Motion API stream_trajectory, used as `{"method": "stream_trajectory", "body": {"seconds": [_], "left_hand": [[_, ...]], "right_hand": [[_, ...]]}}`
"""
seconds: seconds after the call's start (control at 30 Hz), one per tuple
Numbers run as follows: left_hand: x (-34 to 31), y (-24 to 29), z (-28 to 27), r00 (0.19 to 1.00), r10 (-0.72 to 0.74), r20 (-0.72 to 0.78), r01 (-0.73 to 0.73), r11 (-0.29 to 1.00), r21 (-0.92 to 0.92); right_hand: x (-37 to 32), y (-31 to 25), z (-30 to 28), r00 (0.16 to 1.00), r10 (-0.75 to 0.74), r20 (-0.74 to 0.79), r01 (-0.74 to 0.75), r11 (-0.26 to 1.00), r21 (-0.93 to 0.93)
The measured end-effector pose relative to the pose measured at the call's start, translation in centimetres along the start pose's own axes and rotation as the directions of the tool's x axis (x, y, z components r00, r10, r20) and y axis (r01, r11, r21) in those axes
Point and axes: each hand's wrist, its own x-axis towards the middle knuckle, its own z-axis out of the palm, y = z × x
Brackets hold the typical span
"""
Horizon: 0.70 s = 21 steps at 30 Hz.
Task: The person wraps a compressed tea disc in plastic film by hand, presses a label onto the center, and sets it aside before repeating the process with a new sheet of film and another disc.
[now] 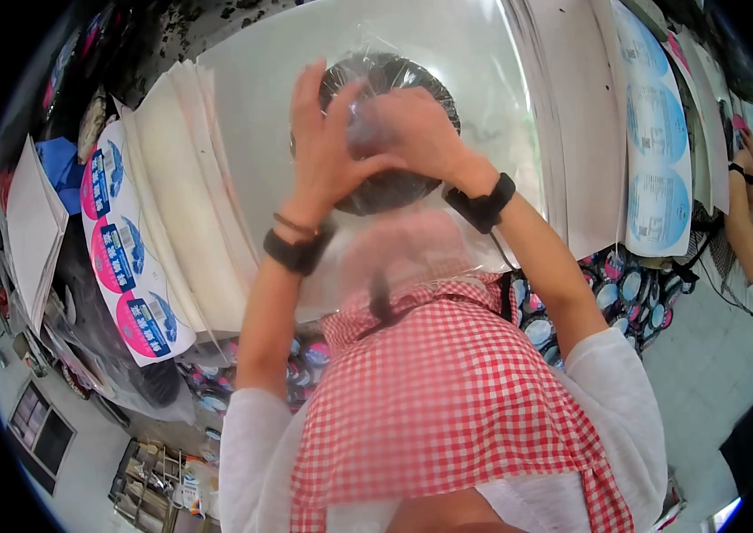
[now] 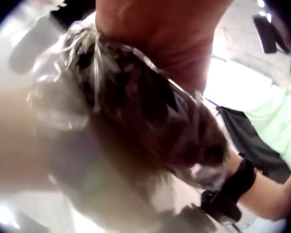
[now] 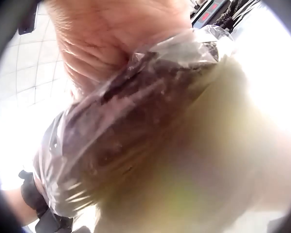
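A round, dark bundle in clear plastic film (image 1: 385, 197) is at the top middle of the head view, above a shiny pale surface. My left hand (image 1: 328, 147) lies along its left side, fingers pointing up and away. Over its middle and right side is my right hand (image 1: 416, 133), knuckles bent and fingertips hidden or blurred near the film. The wrapped dark bundle (image 2: 150, 107) spans the left wrist view below the palm. In the right wrist view the same bundle (image 3: 131, 121) shows wrinkled film against the palm.
Stacks of pale sheets (image 1: 186, 178) lie at the left, beside printed pink and blue label sheets (image 1: 123, 253). More grey sheets (image 1: 576, 115) and blue round labels (image 1: 658, 133) are at the right. Another person's arm (image 1: 743, 222) shows at the far right.
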Motion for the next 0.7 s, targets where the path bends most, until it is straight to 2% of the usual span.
{"method": "stream_trajectory", "body": {"seconds": [0.07, 0.1, 0.13, 0.17, 0.27, 0.3, 0.4, 0.43, 0.53, 0.57, 0.67, 0.7], "left_hand": [[1.1, -1.3, -0.3, 0.961, 0.107, 0.253, -0.120, 0.992, 0.033], [0.9, -2.1, 0.1, 0.958, 0.125, 0.258, -0.136, 0.990, 0.023], [0.6, -2.5, 0.2, 0.963, 0.084, 0.256, -0.098, 0.994, 0.044], [0.2, -2.6, 0.3, 0.967, 0.042, 0.250, -0.059, 0.996, 0.063], [-0.6, -3.3, 0.5, 0.969, -0.016, 0.248, 0.005, 0.999, 0.048], [-0.8, -3.1, 0.4, 0.965, -0.022, 0.261, 0.015, 0.999, 0.029], [-1.5, -0.1, 0.1, 1.000, 0.007, -0.007, -0.007, 1.000, 0.014], [-2.6, 1.0, 0.9, 0.984, -0.169, -0.058, 0.169, 0.986, -0.005], [-1.9, 1.2, 2.5, 0.963, -0.265, 0.045, 0.241, 0.925, 0.294], [-1.9, 0.3, 2.8, 0.968, -0.241, 0.068, 0.204, 0.916, 0.346], [-2.6, -1.6, 3.4, 0.976, -0.201, 0.079, 0.160, 0.919, 0.359], [-2.1, -0.9, 3.8, 0.975, -0.193, 0.110, 0.140, 0.919, 0.368]], "right_hand": [[-0.5, 0.0, -0.1, 0.997, -0.048, -0.056, 0.047, 0.999, -0.026], [-0.6, 0.0, 0.1, 0.991, -0.085, -0.104, 0.082, 0.996, -0.033], [-0.2, 0.2, 0.2, 0.977, -0.130, -0.166, 0.123, 0.991, -0.053], [-0.1, -0.1, 0.3, 0.949, 0.036, -0.315, -0.032, 0.999, 0.021], [1.5, -0.5, -0.6, 0.956, 0.109, -0.273, -0.122, 0.992, -0.032], [1.5, -0.1, -0.7, 0.972, 0.059, -0.227, -0.078, 0.994, -0.075], [1.0, 0.4, 0.0, 0.993, 0.075, -0.096, -0.087, 0.988, -0.129], [1.0, -0.5, -0.3, 0.989, 0.145, -0.031, -0.148, 0.974, -0.172], [0.9, -0.3, 0.4, 0.995, 0.096, -0.029, -0.101, 0.962, -0.256], [0.8, -0.6, 0.2, 0.990, -0.023, -0.140, -0.022, 0.951, -0.307], [-0.4, -1.3, -1.2, 0.982, 0.050, -0.183, -0.043, 0.998, 0.042], [-1.5, -1.7, -1.9, 0.973, 0.100, -0.207, -0.103, 0.995, -0.005]]}}
